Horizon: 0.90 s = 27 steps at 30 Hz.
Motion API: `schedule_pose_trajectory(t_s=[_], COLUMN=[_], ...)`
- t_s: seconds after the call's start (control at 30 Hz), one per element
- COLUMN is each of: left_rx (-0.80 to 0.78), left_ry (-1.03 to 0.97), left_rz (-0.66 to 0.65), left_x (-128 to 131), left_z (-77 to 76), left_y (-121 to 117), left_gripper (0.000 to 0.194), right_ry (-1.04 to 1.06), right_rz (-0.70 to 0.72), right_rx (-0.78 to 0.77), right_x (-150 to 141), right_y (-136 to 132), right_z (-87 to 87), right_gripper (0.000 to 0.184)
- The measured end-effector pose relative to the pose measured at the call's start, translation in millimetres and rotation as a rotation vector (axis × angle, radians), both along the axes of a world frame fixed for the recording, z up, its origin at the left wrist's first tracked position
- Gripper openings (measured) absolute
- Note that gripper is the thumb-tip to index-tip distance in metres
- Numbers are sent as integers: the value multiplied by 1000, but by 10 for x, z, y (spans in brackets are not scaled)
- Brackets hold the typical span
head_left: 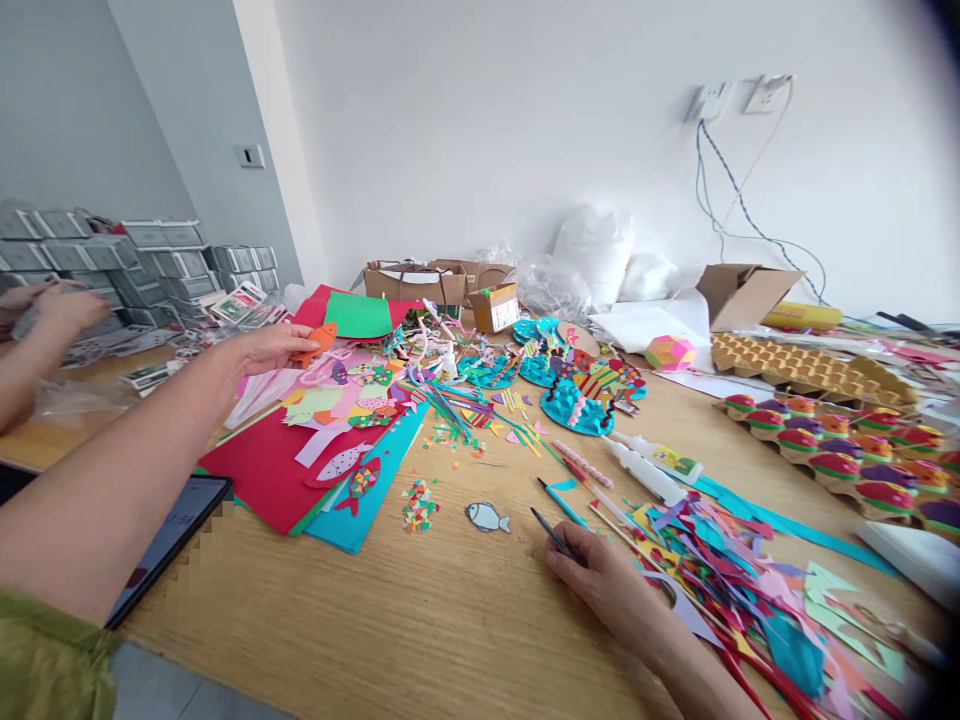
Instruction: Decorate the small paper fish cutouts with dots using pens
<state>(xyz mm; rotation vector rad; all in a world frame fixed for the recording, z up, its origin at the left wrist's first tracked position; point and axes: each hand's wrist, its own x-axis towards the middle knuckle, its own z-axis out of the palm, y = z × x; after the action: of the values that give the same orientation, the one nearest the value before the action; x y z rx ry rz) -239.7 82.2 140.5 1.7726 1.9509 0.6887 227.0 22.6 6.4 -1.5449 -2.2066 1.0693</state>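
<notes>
Left hand [271, 348], centre-left of frame, has grip clamped on orange paper fish [321, 342]; right hand [594, 572], lower right, clamps dark pointed tool [550, 527].

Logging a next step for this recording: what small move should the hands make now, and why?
Probably bring the orange fish in beside the pale fish. The left hand pinches it out by the paper pile, away from the right hand, which holds a dark tool with its tip near the pale fish.
</notes>
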Motion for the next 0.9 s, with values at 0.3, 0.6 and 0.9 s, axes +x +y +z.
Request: schedule_pose_trajectory(t_s=[0.3,0.6,0.9], left_rx=[-144,-300,-172], left_ry=[-67,157,425], left_rz=[-362,-637,-682], left_x=[1334,2244,2491], left_z=[-9,-678,-895], left_y=[-74,-102,-195], left_gripper=[28,26,31], right_ry=[123,220,154], right_rz=[-59,-113,-80], right_rx=[-68,-143,-56], right_x=[10,-4,6], right_y=[-37,-86,-69], right_z=[38,115,85], right_gripper=[12,8,10])
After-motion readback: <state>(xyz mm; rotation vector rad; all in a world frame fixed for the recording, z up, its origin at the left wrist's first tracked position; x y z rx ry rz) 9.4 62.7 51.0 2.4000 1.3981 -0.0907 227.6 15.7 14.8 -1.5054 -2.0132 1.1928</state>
